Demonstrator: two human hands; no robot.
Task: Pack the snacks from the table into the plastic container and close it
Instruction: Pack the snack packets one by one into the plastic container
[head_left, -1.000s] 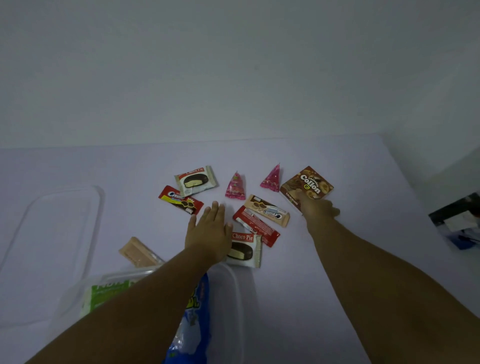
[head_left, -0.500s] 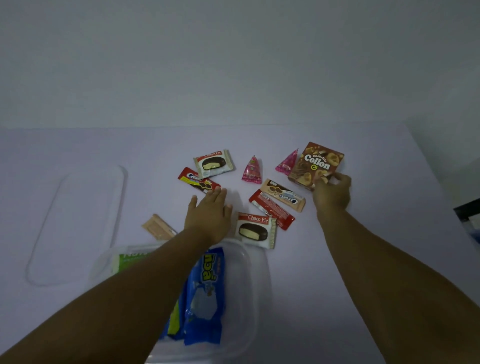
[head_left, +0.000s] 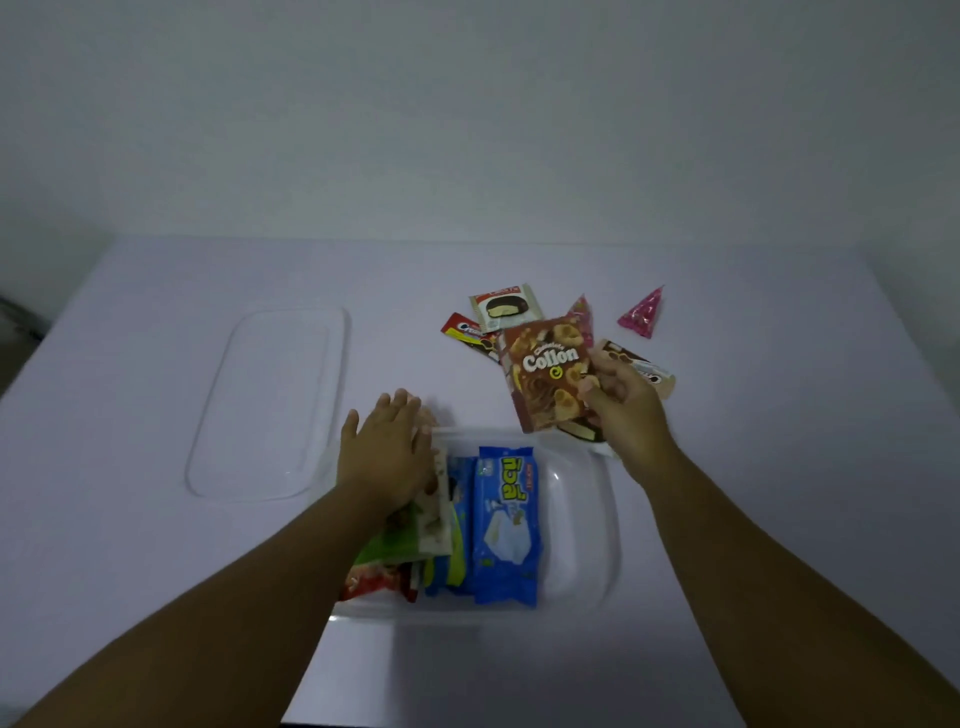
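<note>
My right hand (head_left: 621, 402) grips a brown Collon box (head_left: 548, 371) by its right edge, held upright just beyond the far rim of the clear plastic container (head_left: 592, 525). Inside the container lie a blue packet (head_left: 506, 525) and several other wrappers on the left. My left hand (head_left: 387, 454) rests flat, fingers spread, on the container's far left corner and the packets there. On the table behind sit a Choco Pie pack (head_left: 506, 306), a red Oreo pack (head_left: 465, 332), a brown Oreo pack (head_left: 644, 366) and two pink cone sweets (head_left: 644, 312). The clear lid (head_left: 270, 405) lies to the left.
The white table (head_left: 156, 571) ends at a pale wall behind. Another Choco Pie pack (head_left: 579, 431) is partly hidden under the box and my right hand. A dark object shows at the far left edge (head_left: 15, 317).
My right hand has lifted the Collon box off the table and carried it left and nearer, toward the container. My left hand has drawn back onto the container's corner.
</note>
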